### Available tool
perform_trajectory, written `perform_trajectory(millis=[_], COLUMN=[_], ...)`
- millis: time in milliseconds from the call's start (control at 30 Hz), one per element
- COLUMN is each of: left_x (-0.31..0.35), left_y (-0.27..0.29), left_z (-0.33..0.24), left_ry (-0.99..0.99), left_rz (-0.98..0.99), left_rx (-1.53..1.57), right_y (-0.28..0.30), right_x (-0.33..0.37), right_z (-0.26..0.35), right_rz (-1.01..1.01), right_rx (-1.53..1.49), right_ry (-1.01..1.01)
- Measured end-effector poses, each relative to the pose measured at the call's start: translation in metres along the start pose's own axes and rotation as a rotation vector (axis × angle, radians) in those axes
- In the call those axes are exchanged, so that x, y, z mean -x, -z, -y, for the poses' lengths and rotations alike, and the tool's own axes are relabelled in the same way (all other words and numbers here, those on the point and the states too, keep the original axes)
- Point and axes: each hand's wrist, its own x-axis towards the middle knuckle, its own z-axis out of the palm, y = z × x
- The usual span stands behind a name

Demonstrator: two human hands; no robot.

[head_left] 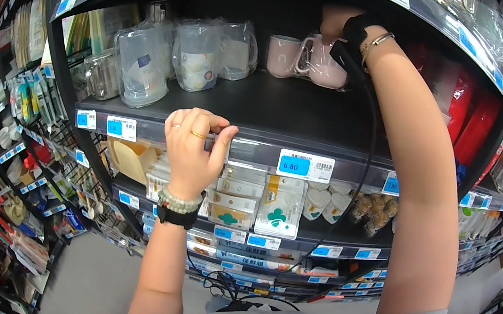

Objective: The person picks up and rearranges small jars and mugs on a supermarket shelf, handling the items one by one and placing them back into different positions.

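The person's left hand (195,152) is nearest to me, up at the front edge of the black shelf (309,117), its fingers bent and its thumb standing off from them; whether they really grip the lip, I can't tell. A gold ring (198,134) sits on one finger, and just behind the hand the wrist carries a beaded bracelet (180,200) and a black band (176,216). To the right of that hand, a blue-and-white price label (305,166) is fixed along the shelf front, and lower down hang flat white packets (280,207).

Beyond the left hand, up on the shelf, stand clear-wrapped plastic jugs (197,55), well to the left of the other hand. Deepest in is the right hand (336,23), a black strap (358,30) and a bracelet (379,41) at its wrist, a black cable (371,142) trailing down. It is over the top of a pink handled mug (330,68), which stands on the shelf directly below it. The fingertips are hidden, so I can't say how far they are spread or whether they have hold of it. Just left of that mug is a pink cup (281,56); farther right of the hand are red packages (478,126).
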Motion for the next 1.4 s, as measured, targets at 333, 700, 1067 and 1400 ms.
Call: perform_trajectory(millis=[333,700,1067,1400], left_x=[0.001,0.003,0.005,0.006], left_y=[-0.002,-0.005,-0.002,-0.001], left_z=[-0.001,-0.007,-0.009,-0.005], left_ry=[0.009,0.081,0.086,0.058], left_rz=[0.009,0.02,0.044,0.064], left_rx=[-0.033,-0.051,-0.062,-0.05], right_y=[-0.094,-0.144,-0.084,-0.139], right_x=[-0.078,-0.083,-0.01,-0.085], right_z=[-0.077,-0.104,-0.051,-0.102], right_rz=[-0.023,-0.053,-0.089,-0.028], right_rx=[-0.003,-0.429,-0.156,-0.091], right_ry=[0.019,-0.079,-0.083,-0.022])
